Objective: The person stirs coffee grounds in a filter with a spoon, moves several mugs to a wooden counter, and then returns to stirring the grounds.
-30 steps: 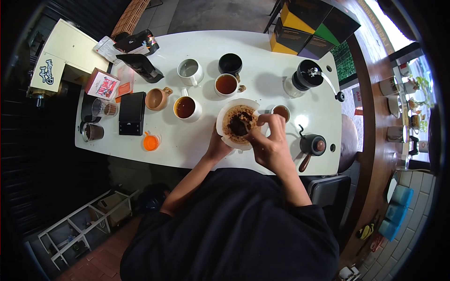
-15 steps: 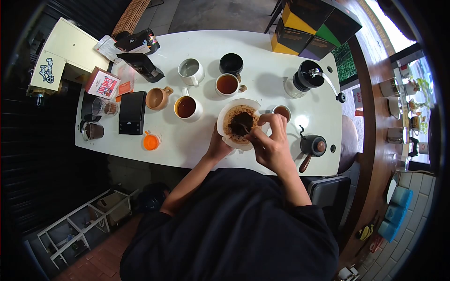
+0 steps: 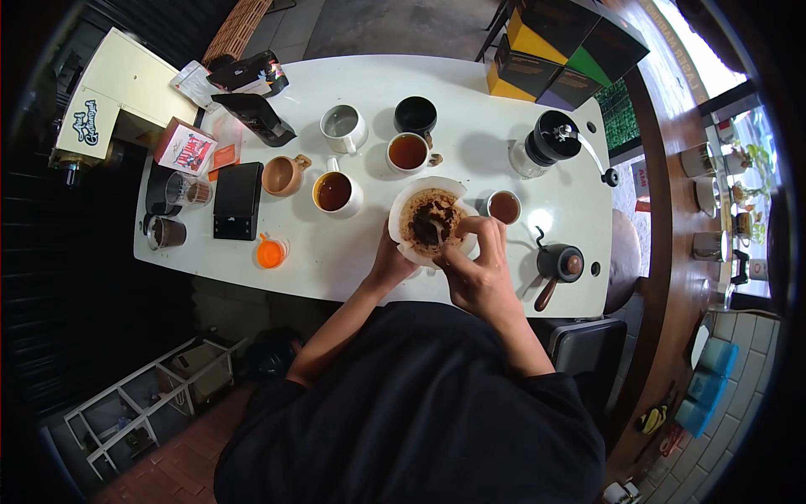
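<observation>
A white paper filter (image 3: 454,188) is held over the near edge of the table, with wet dark coffee grounds (image 3: 422,227) inside and brown residue up its walls. My left hand (image 3: 393,259) grips the filter's holder from the left, fingers partly hidden beneath it. My right hand (image 3: 483,267) pinches a small spoon (image 3: 438,228), whose lower end is in the grounds. Just right of the filter stands a small cup of brown liquid (image 3: 504,207). Beyond it are a white mug of amber liquid (image 3: 334,191) and another cup of reddish-brown liquid (image 3: 408,152).
A gooseneck kettle (image 3: 560,264) and hand grinder (image 3: 552,137) stand right. Behind are a white mug (image 3: 342,128) and black cup (image 3: 416,114). Leftward sit a clay cup (image 3: 281,176), black scale (image 3: 238,202), orange-lidded container (image 3: 270,251) and coffee bags (image 3: 254,118).
My right hand has shifted slightly lower, and the spoon stands at a different angle in the grounds. My left hand stays in place on the holder.
</observation>
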The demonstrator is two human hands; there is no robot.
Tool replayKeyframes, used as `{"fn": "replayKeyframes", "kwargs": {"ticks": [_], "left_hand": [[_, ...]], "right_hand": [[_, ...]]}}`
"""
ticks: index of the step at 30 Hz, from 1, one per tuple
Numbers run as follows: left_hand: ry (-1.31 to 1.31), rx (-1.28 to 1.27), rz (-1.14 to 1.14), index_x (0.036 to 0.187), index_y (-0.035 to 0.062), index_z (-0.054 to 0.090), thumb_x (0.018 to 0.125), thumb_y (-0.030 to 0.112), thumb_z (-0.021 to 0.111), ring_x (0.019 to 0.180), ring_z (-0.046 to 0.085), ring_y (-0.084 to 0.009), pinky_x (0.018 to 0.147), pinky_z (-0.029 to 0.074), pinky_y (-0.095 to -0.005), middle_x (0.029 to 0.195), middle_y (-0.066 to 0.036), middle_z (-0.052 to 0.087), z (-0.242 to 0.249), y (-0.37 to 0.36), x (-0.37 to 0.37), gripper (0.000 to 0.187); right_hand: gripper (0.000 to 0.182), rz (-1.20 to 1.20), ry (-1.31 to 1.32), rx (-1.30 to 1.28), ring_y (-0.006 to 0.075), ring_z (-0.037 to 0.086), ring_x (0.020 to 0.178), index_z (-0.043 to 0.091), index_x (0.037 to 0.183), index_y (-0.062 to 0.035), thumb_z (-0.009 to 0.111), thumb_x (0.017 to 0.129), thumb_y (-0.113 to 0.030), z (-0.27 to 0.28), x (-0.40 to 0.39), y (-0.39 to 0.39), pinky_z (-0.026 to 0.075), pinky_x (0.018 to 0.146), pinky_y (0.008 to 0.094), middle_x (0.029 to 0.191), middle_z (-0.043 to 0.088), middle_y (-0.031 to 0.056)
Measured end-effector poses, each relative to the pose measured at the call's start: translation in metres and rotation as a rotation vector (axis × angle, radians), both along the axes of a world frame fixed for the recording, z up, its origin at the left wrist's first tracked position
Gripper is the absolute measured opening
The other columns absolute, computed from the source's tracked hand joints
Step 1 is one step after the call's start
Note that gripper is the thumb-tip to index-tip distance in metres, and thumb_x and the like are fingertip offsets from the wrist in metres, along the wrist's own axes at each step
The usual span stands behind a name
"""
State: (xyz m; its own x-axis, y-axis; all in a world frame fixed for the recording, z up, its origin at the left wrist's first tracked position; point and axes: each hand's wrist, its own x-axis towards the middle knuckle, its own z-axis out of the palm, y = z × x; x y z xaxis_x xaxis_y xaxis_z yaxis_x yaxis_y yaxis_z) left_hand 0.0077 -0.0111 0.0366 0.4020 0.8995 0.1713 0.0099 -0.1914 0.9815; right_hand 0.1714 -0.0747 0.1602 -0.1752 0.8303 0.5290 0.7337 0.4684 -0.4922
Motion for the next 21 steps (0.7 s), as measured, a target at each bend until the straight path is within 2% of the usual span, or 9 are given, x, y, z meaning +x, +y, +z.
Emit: {"fn": "replayKeyframes", "kwargs": {"ticks": [5,13,16,21], "left_hand": [[0.018,-0.011,-0.033,0.127,0.0018,0.060,0.076,0.010,0.087,0.111,0.068,-0.0246,0.097,0.054,-0.0380,0.119,-0.011,0.070,-0.012,0.000,-0.003,0.058],[0.079,0.093,0.022,0.126,0.0021,0.062,0.076,0.010,0.087,0.112,0.068,-0.0241,0.097,0.054,-0.0381,0.121,-0.011,0.070,-0.012,0.000,-0.001,0.057],[-0.049,-0.040,0.016,0.128,0.0020,0.061,0.076,0.009,0.087,0.113,0.068,-0.0245,0.098,0.053,-0.0384,0.121,-0.011,0.070,0.000,-0.001,0.001,0.058],[0.049,0.116,0.018,0.126,0.0007,0.062,0.077,0.007,0.085,0.112,0.068,-0.0237,0.098,0.054,-0.0377,0.121,-0.011,0.070,-0.001,0.000,-0.002,0.054]], "right_hand": [[0.024,-0.025,0.157,0.031,0.0338,0.054,0.099,0.065,0.088,-0.0051,0.082,0.071,-0.006,0.018,0.008,-0.008,0.040,0.088,0.0482,0.105,0.052,0.0149],[0.023,-0.042,0.123,-0.028,0.0345,0.051,0.102,0.067,0.091,-0.0062,0.080,0.072,-0.006,-0.008,0.013,0.009,0.040,0.088,0.0473,0.107,0.052,0.0150],[0.020,-0.094,0.098,0.009,0.0342,0.050,0.101,0.068,0.091,-0.0063,0.079,0.074,-0.005,-0.008,0.014,0.010,0.039,0.091,0.0473,0.107,0.052,0.0152],[0.014,-0.152,0.244,0.026,0.0346,0.050,0.100,0.067,0.088,-0.0044,0.077,0.078,-0.002,-0.003,0.014,0.006,0.041,0.090,0.0470,0.106,0.051,0.0154]]}}
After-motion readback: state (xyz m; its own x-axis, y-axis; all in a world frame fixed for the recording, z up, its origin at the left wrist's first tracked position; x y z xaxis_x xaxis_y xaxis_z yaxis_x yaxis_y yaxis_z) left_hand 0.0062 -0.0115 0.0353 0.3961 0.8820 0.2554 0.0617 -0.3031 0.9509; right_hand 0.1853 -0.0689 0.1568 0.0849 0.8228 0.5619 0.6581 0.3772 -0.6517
